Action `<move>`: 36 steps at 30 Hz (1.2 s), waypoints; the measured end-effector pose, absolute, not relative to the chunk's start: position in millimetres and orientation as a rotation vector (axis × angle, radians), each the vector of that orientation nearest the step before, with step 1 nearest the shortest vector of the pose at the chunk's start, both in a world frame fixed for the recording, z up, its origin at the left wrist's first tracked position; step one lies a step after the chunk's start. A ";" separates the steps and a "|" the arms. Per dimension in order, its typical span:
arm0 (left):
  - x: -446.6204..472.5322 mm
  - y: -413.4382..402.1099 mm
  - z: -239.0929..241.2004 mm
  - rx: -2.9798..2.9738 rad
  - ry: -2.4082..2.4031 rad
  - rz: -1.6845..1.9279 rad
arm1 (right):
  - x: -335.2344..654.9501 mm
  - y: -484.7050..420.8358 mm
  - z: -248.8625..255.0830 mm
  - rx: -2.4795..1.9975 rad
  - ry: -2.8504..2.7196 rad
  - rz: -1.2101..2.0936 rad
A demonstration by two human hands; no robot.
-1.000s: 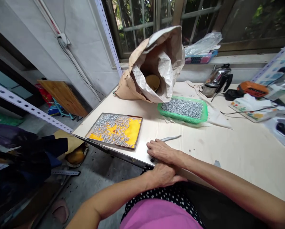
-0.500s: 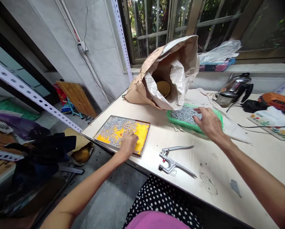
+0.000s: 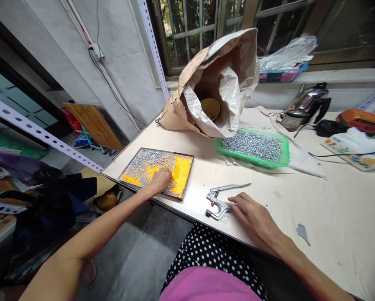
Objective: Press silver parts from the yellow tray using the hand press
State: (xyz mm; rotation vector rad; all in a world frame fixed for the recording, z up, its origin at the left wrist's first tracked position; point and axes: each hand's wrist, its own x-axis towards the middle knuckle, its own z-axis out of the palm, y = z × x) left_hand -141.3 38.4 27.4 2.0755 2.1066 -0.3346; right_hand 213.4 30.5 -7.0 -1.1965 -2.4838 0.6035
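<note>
My left hand [image 3: 162,179] is over a shallow tray [image 3: 192,167] with a yellow bottom and many small silvery screw-like pieces [image 3: 148,160]. Its fingers are curled down together among the pieces; their tips are hidden, so what they hold does not show. On the table before me lies a pair of metal hand pliers [image 3: 220,207] with a spring and a C-shaped jaw. My right hand [image 3: 256,215] reaches over the lower handle of the pliers with its fingers stretched out, covering most of that handle. No firm grip on it shows.
A green plastic basket [image 3: 256,161] full of similar silvery pieces stands at the back. Beside it a large brown paper sack [image 3: 187,100] lies with its mouth toward me. Farther right are a metal kettle [image 3: 312,100] and an orange tool [image 3: 361,120]. The table edge [image 3: 187,225] runs close to my lap.
My right hand has moved from above the green basket down to the pliers. My left hand stays at the tray, slightly farther toward its middle. The camera view has shifted a little.
</note>
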 end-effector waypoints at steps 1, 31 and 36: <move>-141.5 39.9 28.7 2.072 2.094 -0.356 | 213.2 26.4 -8.9 -1.215 -2.503 0.596; -25.6 1.1 0.5 1.791 1.742 0.277 | 206.8 14.9 -12.5 -1.491 -2.675 0.268; -6.1 6.6 -1.0 1.043 1.653 0.456 | 205.8 15.7 -12.9 -1.521 -2.683 0.274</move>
